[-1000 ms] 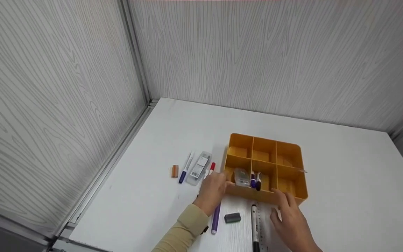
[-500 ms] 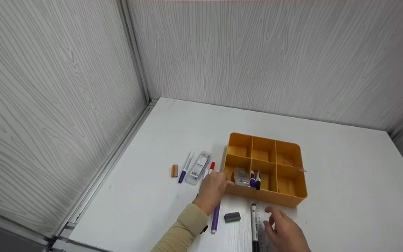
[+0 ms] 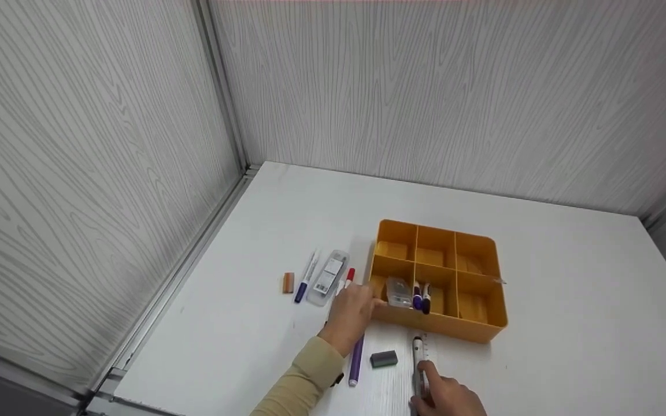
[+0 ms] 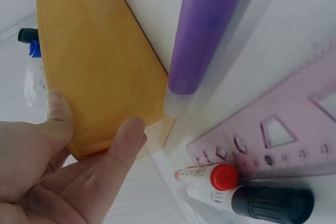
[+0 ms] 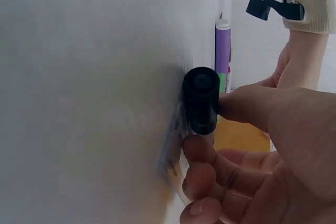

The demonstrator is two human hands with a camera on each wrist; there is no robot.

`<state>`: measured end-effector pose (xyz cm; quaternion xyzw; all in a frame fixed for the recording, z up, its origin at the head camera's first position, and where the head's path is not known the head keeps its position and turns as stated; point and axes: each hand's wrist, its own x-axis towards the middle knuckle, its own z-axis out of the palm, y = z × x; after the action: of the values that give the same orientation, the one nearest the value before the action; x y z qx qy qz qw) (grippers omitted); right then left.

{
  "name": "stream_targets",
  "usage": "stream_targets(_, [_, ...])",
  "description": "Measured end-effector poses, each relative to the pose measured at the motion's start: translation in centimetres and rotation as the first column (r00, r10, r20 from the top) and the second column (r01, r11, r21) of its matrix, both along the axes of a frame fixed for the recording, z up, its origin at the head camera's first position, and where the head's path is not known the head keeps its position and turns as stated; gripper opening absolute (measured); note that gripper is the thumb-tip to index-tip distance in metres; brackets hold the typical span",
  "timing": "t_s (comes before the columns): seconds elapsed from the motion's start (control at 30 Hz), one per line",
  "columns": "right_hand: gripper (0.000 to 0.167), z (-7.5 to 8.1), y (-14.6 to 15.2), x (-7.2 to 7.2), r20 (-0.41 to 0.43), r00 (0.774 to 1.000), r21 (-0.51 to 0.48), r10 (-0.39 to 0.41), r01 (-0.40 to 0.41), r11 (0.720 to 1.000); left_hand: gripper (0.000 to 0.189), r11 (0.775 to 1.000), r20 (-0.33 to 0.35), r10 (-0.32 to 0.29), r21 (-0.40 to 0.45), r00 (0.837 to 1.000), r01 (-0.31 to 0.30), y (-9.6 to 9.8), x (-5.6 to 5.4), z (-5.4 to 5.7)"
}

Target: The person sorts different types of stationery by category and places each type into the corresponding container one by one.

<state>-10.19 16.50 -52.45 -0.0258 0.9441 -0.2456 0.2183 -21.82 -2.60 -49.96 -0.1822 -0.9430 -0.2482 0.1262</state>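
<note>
My left hand holds the near left corner of an orange-yellow divided box; in the left wrist view the thumb lies on one side of the wall and fingers reach across the corner. My right hand pinches a white marker with a black cap between thumb and fingers, in front of the box. Beneath and beside that marker lies a see-through ruler, partly hidden by the hand. Inside the box, a clear plastic case and two markers sit in the near compartments.
Left of the box lie a clear case with a label, a blue-capped marker, a red-ended marker and a small orange block. A purple marker and a dark grey block lie between my arms.
My right hand has left the front right of the box, moved down and left, and taken hold of the black-capped marker. My left hand stays on the box corner.
</note>
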Motion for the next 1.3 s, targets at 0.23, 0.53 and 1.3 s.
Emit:
stream_targets(0.23, [0.048,-0.2,0.0,0.0,0.003,1.0,-0.031,0.016,-0.016,0.999,0.021,1.0,-0.021,-0.001,-0.004,1.0,0.001,0.0,0.1,-0.2])
stream_targets(0.53, [0.05,-0.2,0.2,-0.1,-0.002,1.0,-0.073,-0.001,0.001,0.997,0.019,1.0,0.015,-0.005,0.013,1.0,0.005,0.0,0.1,-0.2])
stream_targets(1.3, [0.043,4.1,1.5,0.9,-0.363,0.929,-0.082,0.073,-0.109,0.991,0.023,1.0,-0.009,0.009,-0.003,1.0,-0.009,0.1,0.0,-0.1])
